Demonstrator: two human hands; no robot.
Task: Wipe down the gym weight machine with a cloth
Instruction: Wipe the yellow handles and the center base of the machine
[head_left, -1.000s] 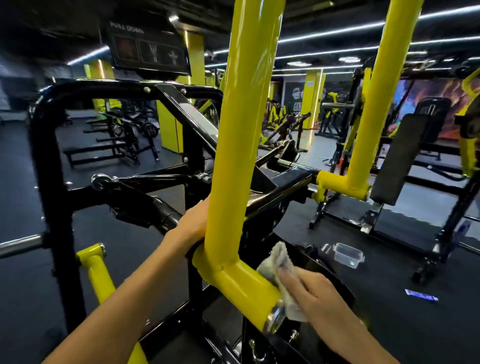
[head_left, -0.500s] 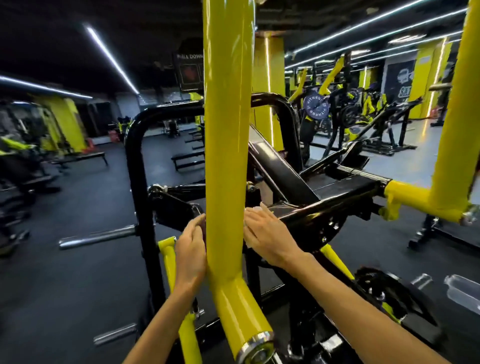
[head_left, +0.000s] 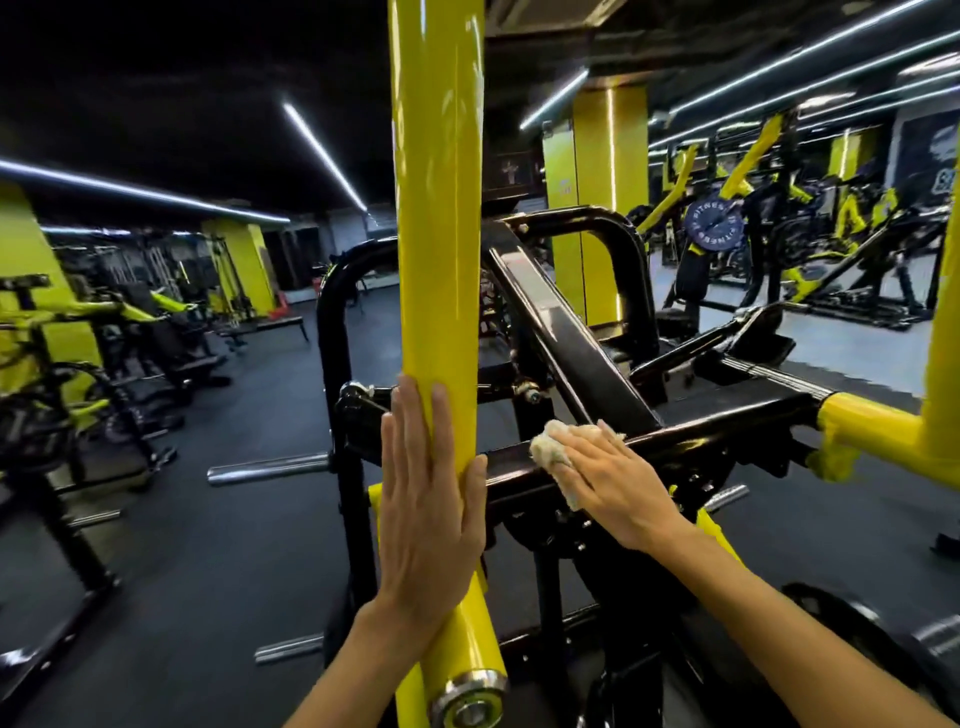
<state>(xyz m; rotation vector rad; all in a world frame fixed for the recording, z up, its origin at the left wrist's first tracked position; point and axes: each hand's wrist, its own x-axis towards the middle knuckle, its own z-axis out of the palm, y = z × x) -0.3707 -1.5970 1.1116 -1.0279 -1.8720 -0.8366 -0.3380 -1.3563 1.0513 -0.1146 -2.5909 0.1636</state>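
Now wiping the black bar (head_left: 691, 441), moved off the yellow post (head_left: 436, 260).
Right hand (head_left: 618, 483) presses cloth (head_left: 553, 449), fingers flat; left hand (head_left: 426, 499) open, bracing post.

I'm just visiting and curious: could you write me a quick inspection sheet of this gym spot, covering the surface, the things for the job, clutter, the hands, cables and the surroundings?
Surface: glossy black crossbar of the weight machine, under the cloth.
Job's things: pale crumpled cloth pressed on the crossbar; yellow upright bar with a chrome end cap.
Clutter: nothing seen on the machine; dark round shape at lower right too blurred to name.
Hands: left hand flat against the yellow upright bar, fingers straight; right hand flat on the cloth, no grip visible.
Cables: nothing seen.
Surroundings: dark rubber floor, yellow pillars, strip lights, other machines, blue weight plate.
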